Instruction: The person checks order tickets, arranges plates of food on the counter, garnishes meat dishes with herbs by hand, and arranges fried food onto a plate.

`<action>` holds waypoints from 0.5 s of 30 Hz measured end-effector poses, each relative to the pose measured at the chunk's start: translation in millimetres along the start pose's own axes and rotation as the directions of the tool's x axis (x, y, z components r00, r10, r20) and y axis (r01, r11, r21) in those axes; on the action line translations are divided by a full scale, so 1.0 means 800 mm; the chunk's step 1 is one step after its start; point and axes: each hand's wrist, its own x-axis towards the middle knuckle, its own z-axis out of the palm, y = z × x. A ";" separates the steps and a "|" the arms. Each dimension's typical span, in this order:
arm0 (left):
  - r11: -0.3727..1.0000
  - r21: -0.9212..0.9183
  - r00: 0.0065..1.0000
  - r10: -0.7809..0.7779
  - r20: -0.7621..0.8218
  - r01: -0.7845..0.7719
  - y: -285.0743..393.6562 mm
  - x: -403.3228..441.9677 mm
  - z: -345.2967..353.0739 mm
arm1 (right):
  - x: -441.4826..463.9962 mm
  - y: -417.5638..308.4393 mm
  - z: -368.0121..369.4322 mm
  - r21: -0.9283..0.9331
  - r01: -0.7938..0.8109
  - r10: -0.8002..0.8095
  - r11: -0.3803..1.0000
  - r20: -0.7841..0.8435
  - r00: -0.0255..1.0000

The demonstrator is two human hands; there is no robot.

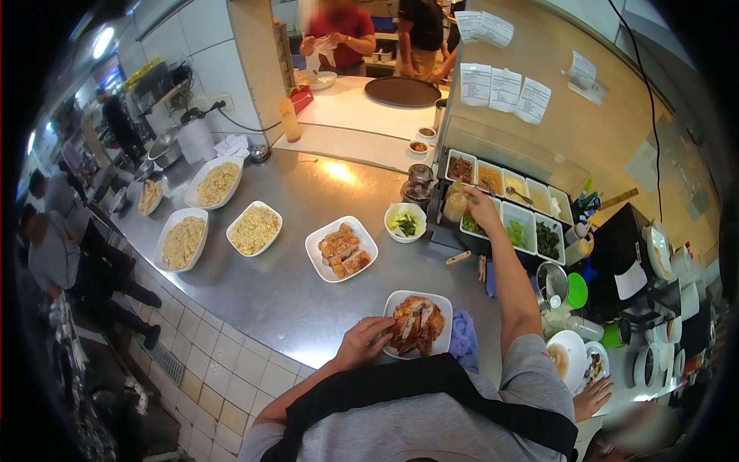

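Near the table's front edge, a square white dish (442, 299) holds cut roast chicken (422, 325) with browned skin. My left hand (365, 339) reaches over the dish's left rim, its bent fingers at the chicken. My right hand (483, 211) is stretched out over the topping containers, fingers closed at the side of a bottle (455, 203) of amber sauce. The far side of that grip is hidden. Chopped green herbs (472, 225) show below this hand. Left of the chicken stands another white dish (310, 248) with sliced fried meat (343, 250).
Fried rice fills several white dishes on the left, including a square one (255, 229). A bowl of greens (405, 223) stands by dark jars (416, 185). A blue cloth (464, 341) lies beside the chicken dish. Another person's hand (593, 397) is at the lower right; people stand beyond the counter.
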 end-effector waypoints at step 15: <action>0.930 -0.272 0.927 -0.310 -0.211 0.249 -0.058 -0.030 -0.003 | 0.046 0.011 -0.006 -0.219 0.179 -0.177 0.959 0.026 0.984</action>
